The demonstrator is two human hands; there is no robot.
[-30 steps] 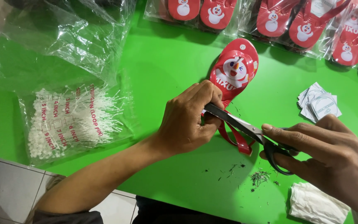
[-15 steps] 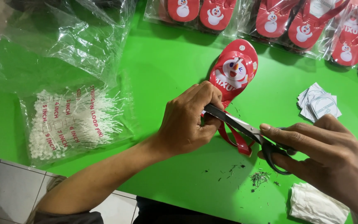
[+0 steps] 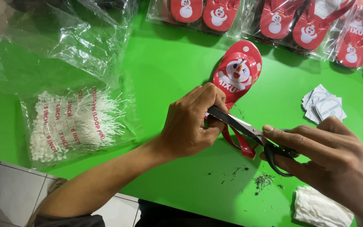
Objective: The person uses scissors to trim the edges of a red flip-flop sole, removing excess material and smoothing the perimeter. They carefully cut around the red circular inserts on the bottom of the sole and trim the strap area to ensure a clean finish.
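Observation:
A small red sandal (image 3: 240, 69) with a cartoon snowman print lies on the green table (image 3: 160, 71). My left hand (image 3: 192, 122) grips its near end, where the red straps (image 3: 238, 143) hang out. My right hand (image 3: 328, 162) holds black-handled scissors (image 3: 253, 134), fingers through the loops. The blades point left and reach in under my left fingers at the sandal's strap. Small dark trimmings (image 3: 261, 180) lie on the table just below the scissors.
A clear bag of white loop pins (image 3: 74, 122) lies at the left, with crumpled clear plastic (image 3: 64, 38) behind it. Bagged red sandals (image 3: 299, 19) line the far edge. A stack of round paper tags (image 3: 324, 105) and a white cloth (image 3: 320, 208) lie at the right.
Both hands stay almost in place; the scissors shift only slightly at the strap.

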